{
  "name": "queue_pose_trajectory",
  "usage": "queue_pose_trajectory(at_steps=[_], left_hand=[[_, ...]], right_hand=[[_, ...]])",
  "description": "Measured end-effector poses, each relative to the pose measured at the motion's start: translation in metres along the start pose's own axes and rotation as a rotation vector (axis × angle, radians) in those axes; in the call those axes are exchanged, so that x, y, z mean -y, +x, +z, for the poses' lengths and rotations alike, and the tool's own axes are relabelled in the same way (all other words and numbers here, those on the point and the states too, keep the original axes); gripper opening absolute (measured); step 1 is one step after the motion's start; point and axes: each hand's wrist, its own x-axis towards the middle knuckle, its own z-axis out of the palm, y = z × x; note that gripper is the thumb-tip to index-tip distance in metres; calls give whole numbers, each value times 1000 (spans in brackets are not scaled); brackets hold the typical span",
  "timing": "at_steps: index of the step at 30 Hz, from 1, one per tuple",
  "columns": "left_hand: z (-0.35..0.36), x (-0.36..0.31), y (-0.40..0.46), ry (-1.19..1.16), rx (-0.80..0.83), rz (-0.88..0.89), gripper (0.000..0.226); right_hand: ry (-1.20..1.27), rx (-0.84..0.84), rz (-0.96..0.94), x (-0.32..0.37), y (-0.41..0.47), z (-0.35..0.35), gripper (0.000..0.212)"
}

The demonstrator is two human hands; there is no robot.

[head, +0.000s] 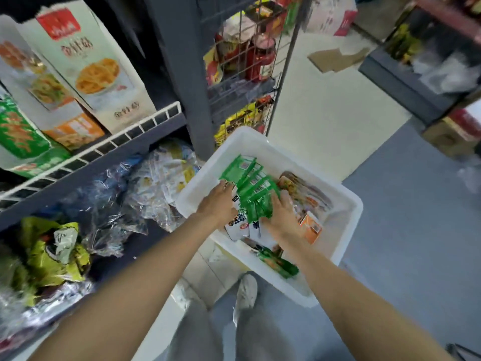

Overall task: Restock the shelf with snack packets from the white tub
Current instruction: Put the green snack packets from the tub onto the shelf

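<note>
Gathered between both hands, a fanned stack of green snack packets (251, 190) is being pressed together inside the white tub (346, 220), the left hand (218, 204) curling at one side and the right hand (279, 217) at the other. The pick-up step is judged to be under way. Next, the bundle is likely being readied for lifting clear and carrying left to the shelf (135, 149).

We find the tub (268, 147) on the floor (403, 243) at our one o'clock, packets (250, 188) inside it. The shelf (99, 162) runs at nine to eleven o'clock; the wire rack (244, 61) stands at twelve, behind the tub.
</note>
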Motion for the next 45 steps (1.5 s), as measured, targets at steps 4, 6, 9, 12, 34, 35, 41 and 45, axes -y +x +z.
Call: queue_pose_trajectory(at_steps=[4, 6, 9, 12, 34, 35, 41, 45], left_hand=[[3, 2, 6, 17, 18, -42, 80], [6, 0, 10, 31, -3, -70, 81], [9, -3, 17, 47, -55, -107, 83], [8, -5, 18, 106, -124, -116, 76], [-88, 22, -82, -443, -735, -7, 8], [-103, 28, -94, -486, -795, 12, 8], [-183, 70, -169, -376, -1032, 2, 21], [-232, 113, -197, -247, -1120, -60, 17]], right_hand=[[-72, -7, -47, 0, -1, 4, 71], [-95, 37, -113, -6, -2, -1, 65], [-96, 76, -192, -17, -1, -17, 55], [-30, 21, -195, -27, 0, -36, 47], [602, -352, -338, 58, -28, -134, 12], [601, -361, -374, 72, -29, -137, 3], [498, -262, -666, 165, -35, -138, 26], [444, -205, -785, 231, -44, -135, 21]])
